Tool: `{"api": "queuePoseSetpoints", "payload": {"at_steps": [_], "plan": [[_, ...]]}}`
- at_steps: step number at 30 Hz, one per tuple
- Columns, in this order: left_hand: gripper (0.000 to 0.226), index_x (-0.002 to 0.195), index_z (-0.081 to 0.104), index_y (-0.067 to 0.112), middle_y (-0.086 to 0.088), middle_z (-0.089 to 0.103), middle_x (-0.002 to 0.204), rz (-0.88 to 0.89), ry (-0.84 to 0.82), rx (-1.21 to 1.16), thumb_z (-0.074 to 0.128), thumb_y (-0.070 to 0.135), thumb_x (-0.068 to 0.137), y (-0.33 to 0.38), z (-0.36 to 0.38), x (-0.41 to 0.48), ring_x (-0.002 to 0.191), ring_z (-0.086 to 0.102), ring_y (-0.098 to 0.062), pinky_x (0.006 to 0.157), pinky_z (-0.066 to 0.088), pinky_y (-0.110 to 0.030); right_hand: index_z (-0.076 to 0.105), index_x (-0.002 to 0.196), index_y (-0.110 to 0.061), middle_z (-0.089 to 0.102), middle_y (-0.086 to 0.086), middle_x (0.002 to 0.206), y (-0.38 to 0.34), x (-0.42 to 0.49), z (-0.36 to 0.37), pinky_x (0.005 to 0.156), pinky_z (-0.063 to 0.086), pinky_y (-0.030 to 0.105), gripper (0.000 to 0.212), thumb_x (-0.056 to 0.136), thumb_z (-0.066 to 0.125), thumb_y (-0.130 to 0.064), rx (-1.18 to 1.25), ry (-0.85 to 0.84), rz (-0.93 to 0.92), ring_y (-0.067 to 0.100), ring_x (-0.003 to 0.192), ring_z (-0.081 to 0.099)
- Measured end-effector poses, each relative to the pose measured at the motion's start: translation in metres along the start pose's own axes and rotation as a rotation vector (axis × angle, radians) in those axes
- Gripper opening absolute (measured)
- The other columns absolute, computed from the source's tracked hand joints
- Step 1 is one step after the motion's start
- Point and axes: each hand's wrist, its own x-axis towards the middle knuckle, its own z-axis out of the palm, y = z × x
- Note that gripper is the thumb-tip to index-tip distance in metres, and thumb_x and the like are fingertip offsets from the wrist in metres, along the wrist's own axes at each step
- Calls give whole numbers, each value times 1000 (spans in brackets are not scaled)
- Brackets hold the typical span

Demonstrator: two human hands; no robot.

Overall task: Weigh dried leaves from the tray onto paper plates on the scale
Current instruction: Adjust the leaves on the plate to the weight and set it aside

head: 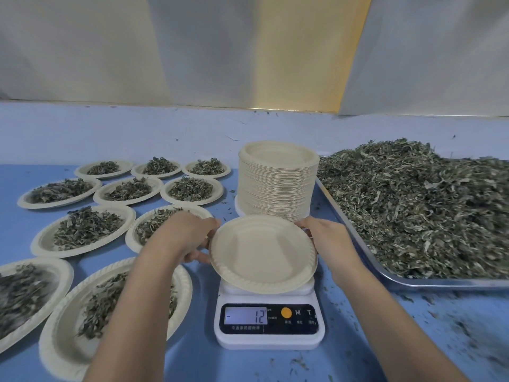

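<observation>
Dried leaves [413,210] lie in a deep heap on the steel tray [440,283], just outboard of our right hand [325,232] and stretching well beyond it. Outboard of our left hand [187,235], and partly hidden under its forearm, are the filled plates [82,230], each carrying a small mound of leaves, spread in rows over the blue table [192,359]. Straight beyond both hands, close to the fingertips, stands the tall stack of empty paper plates [275,188].

Between the hands is the single empty paper plate [261,252] we are handling. The left hand curls its fingers round the plate's left rim and the right hand grips the right rim. The plate looks tilted rather than flat, and it hangs over the platform of the white kitchen scale [268,337], which sits just below the hands and nearer to us. We cannot tell whether the plate's near edge touches the platform. The scale's display [245,315] reads minus 12.

We judge the step in hand to be seating a fresh plate on the scale, before any leaves go on. The next move calls for laying it flat and centred, letting go with both hands, and checking that the reading settles near zero. After that the right hand can reach sideways to the tray for leaves.
</observation>
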Motion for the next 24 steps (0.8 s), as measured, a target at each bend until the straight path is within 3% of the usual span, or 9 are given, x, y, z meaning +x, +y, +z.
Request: {"api": "queuePoseSetpoints", "payload": {"at_steps": [5, 7, 9, 11, 13, 16, 21, 22, 24], "plan": [[32, 86, 64, 0, -10, 63, 73, -16, -12, 3, 56, 30, 93, -3, 3, 0, 34, 57, -16, 36, 25, -16, 65, 97, 4, 66, 21, 103, 1, 0, 2, 87, 46, 55, 34, 87, 54, -26, -5, 6, 1, 37, 102, 58], [34, 88, 63, 1, -9, 61, 71, -14, -7, 20, 57, 33, 92, -3, 4, 1, 33, 52, -16, 39, 31, -17, 60, 101, 8, 61, 26, 107, 3, 2, 2, 75, 46, 53, 38, 88, 53, -26, -6, 6, -19, 43, 96, 58], [37, 75, 56, 4, -9, 55, 67, 14, 21, 67, 56, 36, 92, -1, 6, 2, 36, 47, -17, 41, 34, -17, 55, 101, 13, 56, 32, 108, 3, 4, 2, 70, 40, 43, 42, 89, 53, -27, 6, 16, -45, 42, 79, 54], [43, 65, 47, 6, -9, 49, 61, 111, 98, 227, 51, 38, 93, 1, 10, 4, 44, 43, -21, 48, 35, -23, 55, 105, 13, 54, 33, 110, 3, 5, 0, 79, 49, 52, 41, 91, 55, -26, 42, 71, -67, 43, 82, 54], [39, 68, 45, 9, -9, 47, 63, 250, 213, 337, 48, 37, 94, 6, 18, 2, 54, 42, -21, 54, 31, -28, 65, 101, 5, 61, 27, 102, 2, 8, -7, 87, 47, 55, 31, 91, 55, -23, 98, 118, -90, 34, 81, 58], [21, 80, 54, 15, -4, 54, 75, 446, 335, 264, 48, 29, 94, 15, 38, -7, 67, 44, -20, 54, 31, -28, 72, 91, -19, 68, -1, 87, 1, 11, -21, 74, 52, 34, 20, 93, 52, -17, 147, 155, -154, 14, 79, 61], [21, 85, 70, 11, 4, 66, 82, 605, 254, 63, 51, 21, 90, 38, 85, -22, 81, 57, -15, 67, 37, -29, 70, 104, -19, 68, -1, 105, 11, 20, -59, 65, 43, 28, 22, 91, 53, -15, -313, 362, -358, 15, 79, 58], [21, 81, 71, 9, 0, 69, 81, 607, 166, -40, 53, 19, 88, 44, 95, -25, 84, 61, -18, 71, 42, -31, 70, 108, -18, 67, 1, 111, 14, 24, -69, 68, 45, 29, 23, 90, 54, -15, -466, 401, -391, 18, 86, 59], [22, 72, 72, 14, 1, 72, 79, 571, 14, -266, 55, 16, 87, 56, 113, -34, 83, 66, -14, 75, 49, -30, 64, 119, -20, 58, 3, 129, 20, 32, -86, 95, 42, 38, 31, 89, 56, -20, -735, 441, -378, 25, 118, 49]]}}
